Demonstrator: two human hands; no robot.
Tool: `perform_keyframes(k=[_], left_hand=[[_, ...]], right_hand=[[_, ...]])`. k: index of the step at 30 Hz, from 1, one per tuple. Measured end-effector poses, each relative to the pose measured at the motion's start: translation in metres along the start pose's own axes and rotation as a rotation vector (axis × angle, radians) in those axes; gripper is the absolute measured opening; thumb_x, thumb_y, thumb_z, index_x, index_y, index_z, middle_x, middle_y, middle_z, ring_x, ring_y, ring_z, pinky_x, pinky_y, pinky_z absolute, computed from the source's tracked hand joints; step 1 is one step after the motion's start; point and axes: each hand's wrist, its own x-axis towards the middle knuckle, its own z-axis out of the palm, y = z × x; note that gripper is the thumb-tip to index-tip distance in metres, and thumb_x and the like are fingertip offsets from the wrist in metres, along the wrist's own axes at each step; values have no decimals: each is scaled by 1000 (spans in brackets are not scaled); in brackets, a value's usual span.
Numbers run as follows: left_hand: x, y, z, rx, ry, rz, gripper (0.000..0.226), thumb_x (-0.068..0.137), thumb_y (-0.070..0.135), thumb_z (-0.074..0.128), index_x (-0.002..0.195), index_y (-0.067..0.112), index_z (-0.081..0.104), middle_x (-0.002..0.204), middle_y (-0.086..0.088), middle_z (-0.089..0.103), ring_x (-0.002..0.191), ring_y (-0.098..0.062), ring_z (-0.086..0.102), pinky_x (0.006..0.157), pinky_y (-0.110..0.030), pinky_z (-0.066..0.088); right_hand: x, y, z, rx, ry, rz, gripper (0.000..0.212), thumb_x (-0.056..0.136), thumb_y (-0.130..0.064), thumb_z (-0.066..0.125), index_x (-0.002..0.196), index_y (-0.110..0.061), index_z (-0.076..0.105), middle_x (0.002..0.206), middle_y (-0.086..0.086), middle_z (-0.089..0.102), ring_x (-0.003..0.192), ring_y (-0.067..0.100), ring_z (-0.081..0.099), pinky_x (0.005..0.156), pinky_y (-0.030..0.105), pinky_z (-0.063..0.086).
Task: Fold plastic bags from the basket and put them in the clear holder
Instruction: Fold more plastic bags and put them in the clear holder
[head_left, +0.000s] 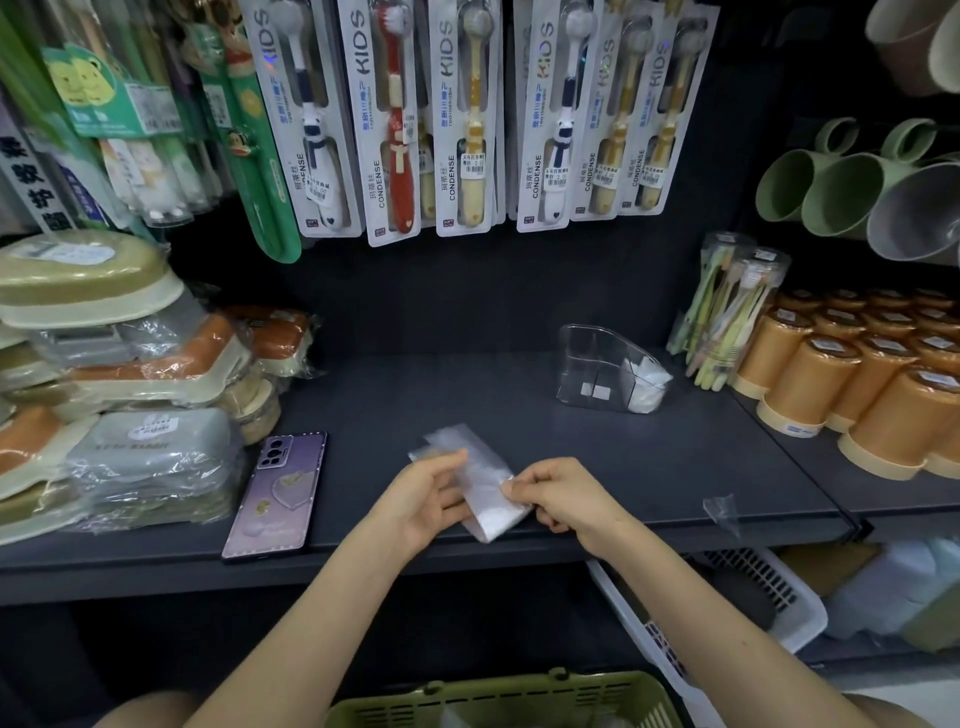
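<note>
The left hand (428, 493) holds the plastic bag (485, 486) from its left side, its fingers (451, 460) curled over the upper edge with the rest tucked under the film. The right hand (563, 499) pinches the bag's right edge between thumb and forefinger, its other fingers (545, 517) curled loosely below. The bag is a narrow, whitish, half-folded strip, lying slantwise at the front of the dark shelf (675, 467) between the two hands. The clear holder (587, 358) stands farther back and to the right, well apart from the hands, with white folded bags (647, 384) in its right compartment (the left one looks bare apart from a label). A purple phone (278, 493) lies flat near the left hand, beside stacked wrapped soap boxes (130, 395). Orange cups (852, 374) crowd the right end, and a scrap of clear film (723, 512) lies at the shelf's front edge. The green basket (514, 693) sits below, between the forearms, with a white basket (774, 592) to its right.
</note>
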Motion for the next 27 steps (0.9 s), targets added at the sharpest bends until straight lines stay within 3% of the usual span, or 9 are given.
perform_keyframes(k=[5, 7, 11, 17, 22, 25, 27], left_hand=[[13, 4, -3, 48, 128, 74, 20, 91, 8, 61, 110, 8, 55, 88, -8, 68, 73, -17, 68, 59, -29, 53], [20, 6, -5, 65, 186, 112, 24, 91, 4, 60, 114, 5, 55, 97, -12, 67, 77, -19, 68, 58, -28, 53], [28, 7, -10, 146, 311, 181, 39, 88, -3, 62, 125, 2, 50, 112, -17, 62, 92, -24, 65, 67, -30, 55], [28, 5, -9, 418, 378, 256, 47, 83, -11, 59, 126, 7, 51, 92, -8, 62, 81, -17, 62, 83, -34, 54], [29, 10, -7, 441, 365, 268, 45, 81, -11, 60, 121, 8, 53, 90, -6, 64, 86, -19, 63, 90, -38, 54], [36, 13, -11, 419, 376, 262, 44, 81, -9, 62, 121, 6, 54, 91, -6, 68, 92, -23, 65, 91, -40, 54], [39, 13, -12, 534, 379, 332, 41, 83, -6, 61, 121, 7, 55, 94, -3, 70, 93, -19, 65, 85, -31, 54]], right_hand=[[-2, -2, -7, -201, -27, -31, 20, 85, -13, 72, 68, -9, 63, 41, -11, 44, 35, 3, 31, 38, 16, 26], [-2, -2, -10, -289, -38, -46, 21, 84, -13, 72, 66, -9, 63, 38, -14, 41, 34, 1, 32, 39, 14, 27], [0, -1, -18, -391, -19, -52, 14, 83, -11, 72, 72, -4, 67, 36, -16, 44, 34, -3, 40, 40, 9, 29], [0, -4, -23, -424, -42, -20, 9, 83, -9, 72, 77, -3, 68, 41, -14, 48, 33, -1, 40, 37, 10, 28], [0, -6, -25, -440, -39, 30, 8, 81, -11, 73, 78, -5, 69, 54, -3, 48, 41, 7, 35, 38, 17, 27], [0, -5, -27, -424, -22, 37, 9, 81, -10, 73, 74, -7, 67, 56, -1, 48, 46, 10, 35, 38, 17, 27], [0, -4, -27, -419, -17, 39, 10, 81, -8, 73, 73, -7, 67, 57, 0, 47, 47, 10, 35, 38, 18, 27]])
